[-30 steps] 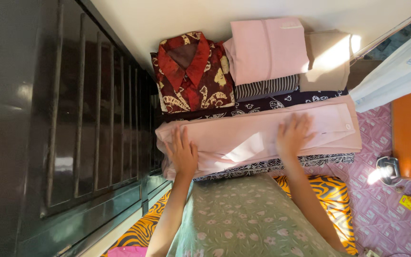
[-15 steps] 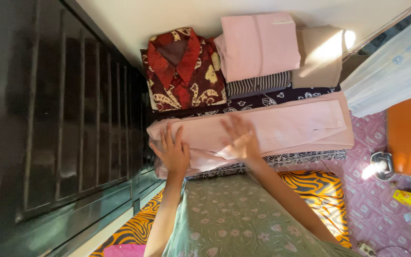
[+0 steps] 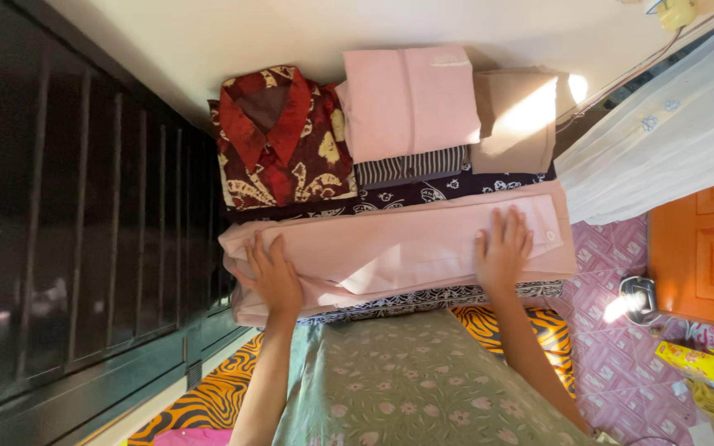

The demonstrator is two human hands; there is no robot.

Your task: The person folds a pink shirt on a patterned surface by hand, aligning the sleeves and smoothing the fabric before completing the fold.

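Since half a second ago the right hand (image 3: pixel 502 252) has slid from the middle of the pink folded garment (image 3: pixel 398 248) out to its right end. It now lies flat there, fingers (image 3: pixel 512 227) spread wide and holding nothing. The left hand (image 3: pixel 273 277) presses the garment's left end, fingers likewise splayed. The garment stretches across mid-frame under both palms, atop a dark patterned cloth (image 3: pixel 423 194). Above it lie a red patterned shirt (image 3: pixel 283 140) and a pink folded stack (image 3: pixel 411 99).
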